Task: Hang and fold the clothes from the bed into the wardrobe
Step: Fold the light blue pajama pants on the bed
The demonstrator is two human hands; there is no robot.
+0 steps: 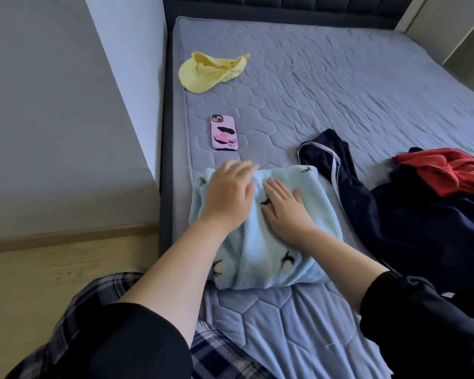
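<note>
Plaid trousers (99,305) and two black sleeves fill the bottom edge, pushed up to leave both forearms bare as they reach over the near side of the bed (340,77). Both hands are on a pale blue fleece garment (257,247) printed with small dark bird shapes, which lies folded into a thick bundle on the quilted grey mattress, close to its near left corner.

The left hand (230,192) lies palm down on the far left part of the bundle, its fingers straight and reaching the far edge; it is slightly blurred. The right hand (285,212) presses flat on the middle of the fleece with its fingers spread, just beside the left.

To the right of the bundle, a navy garment with a white stripe (337,165) trails toward a dark navy heap (422,228), and a red garment (443,170) lies crumpled on top of that heap at the right edge.

Beyond the hands, a phone in a pink case (222,132) lies face down on the mattress, and farther back, near the left edge, sits a yellow cap (211,71). A dark padded headboard (257,6) runs along the far end, and wooden floor (39,283) shows at the left.
</note>
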